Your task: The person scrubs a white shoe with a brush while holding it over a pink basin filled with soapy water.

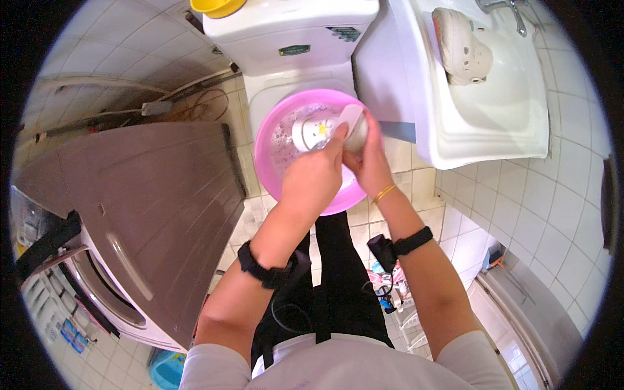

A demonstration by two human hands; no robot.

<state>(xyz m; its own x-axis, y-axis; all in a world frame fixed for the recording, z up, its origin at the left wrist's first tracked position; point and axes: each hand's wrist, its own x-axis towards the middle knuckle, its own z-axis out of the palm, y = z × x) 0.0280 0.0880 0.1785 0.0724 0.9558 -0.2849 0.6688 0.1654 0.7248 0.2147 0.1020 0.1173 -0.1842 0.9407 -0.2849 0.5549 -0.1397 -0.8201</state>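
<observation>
A pink plastic basin (263, 165) with sudsy water stands before me on the toilet lid. Over it I hold a white shoe (304, 134), which has dark dots and a yellow detail on its toe. My right hand (375, 163) wraps around the shoe's right end. The fingers of my left hand (314, 173) close on a pale, flat-handled scrubbing tool, probably a brush (352, 117), pressed to the shoe. Its working face is hidden. A matching white clog (465, 51) lies in the washbasin (512, 131) at the right.
Behind the pink basin rises the white toilet tank (292, 29), with a yellow bowl (217, 7) on top. A washing machine with a brownish side panel (146, 195) stands at the left. Below the washbasin runs a tiled wall (526, 204). A blue tub (168, 368) sits on the floor, lower left.
</observation>
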